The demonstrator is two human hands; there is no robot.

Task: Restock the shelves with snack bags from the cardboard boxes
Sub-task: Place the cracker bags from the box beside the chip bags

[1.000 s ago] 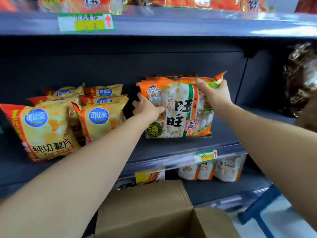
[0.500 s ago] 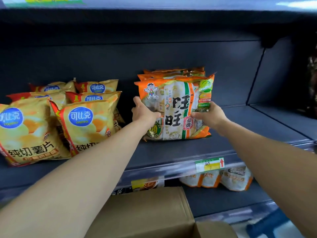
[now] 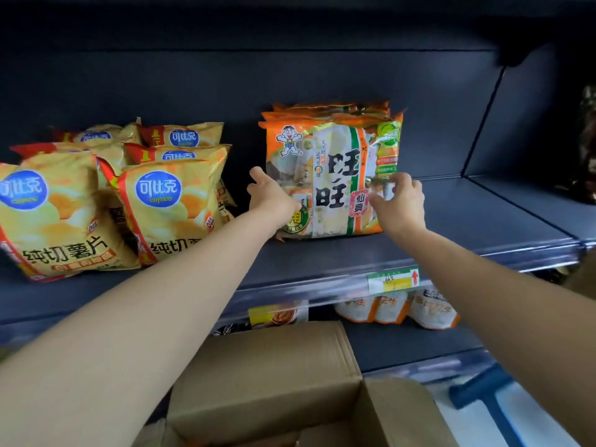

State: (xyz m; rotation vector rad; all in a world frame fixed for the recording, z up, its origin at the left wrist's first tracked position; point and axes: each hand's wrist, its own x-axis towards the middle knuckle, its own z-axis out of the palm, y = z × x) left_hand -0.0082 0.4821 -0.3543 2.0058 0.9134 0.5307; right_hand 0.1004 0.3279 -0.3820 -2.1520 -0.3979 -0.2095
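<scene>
Far left, the yellow chip bags (image 3: 64, 214) lean in rows on the shelf (image 3: 467, 227); they are not part of this step. My left hand (image 3: 272, 201) lies against the lower left edge of the orange-and-white rice cracker bag (image 3: 332, 175), thumb up. Its fingers are hidden behind the hand, so I cannot tell whether it grasps or only steadies. The bag stands upright near mid-shelf, base on the shelf, at the front of a short row of matching bags. My right hand (image 3: 400, 204) pinches its right edge, thumb on the front and fingers curled round the side. I judge this the seating step: the bag is placed and getting squared. Next I'd let go gently so it doesn't tip forward, then reach down to the open cardboard box (image 3: 274, 375) below. The bag looks puffy, glossy and crinkled, its printed face turned outward
</scene>
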